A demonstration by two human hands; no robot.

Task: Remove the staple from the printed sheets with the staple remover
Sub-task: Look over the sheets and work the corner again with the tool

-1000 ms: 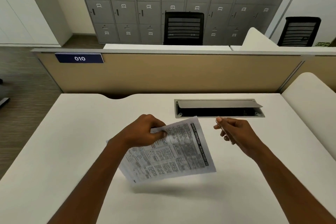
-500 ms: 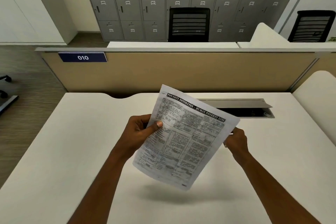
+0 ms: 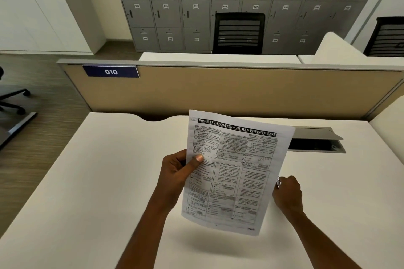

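My left hand [image 3: 178, 170] grips the printed sheets [image 3: 234, 172] by their left edge, thumb on the front, and holds them upright above the white desk [image 3: 87, 192]. The heading at the top reads "Poverty Estimates – Human Poverty Line". A small staple mark [image 3: 194, 119] shows at the sheets' top left corner. My right hand [image 3: 288, 194] is just right of the sheets, partly behind their edge, with its fingers curled round a small metal tool, the staple remover [image 3: 278, 182], of which only a tip shows.
An open cable hatch [image 3: 317, 140] with a raised grey lid lies in the desk behind the sheets. A tan partition [image 3: 240, 91] labelled 010 closes the desk's far edge. Grey lockers and black chairs stand beyond it. A chair base is at the far left.
My left hand has swung the sheets from lying nearly flat to upright, facing me, and raised them. My right hand has drawn lower, beside the sheets' right edge.
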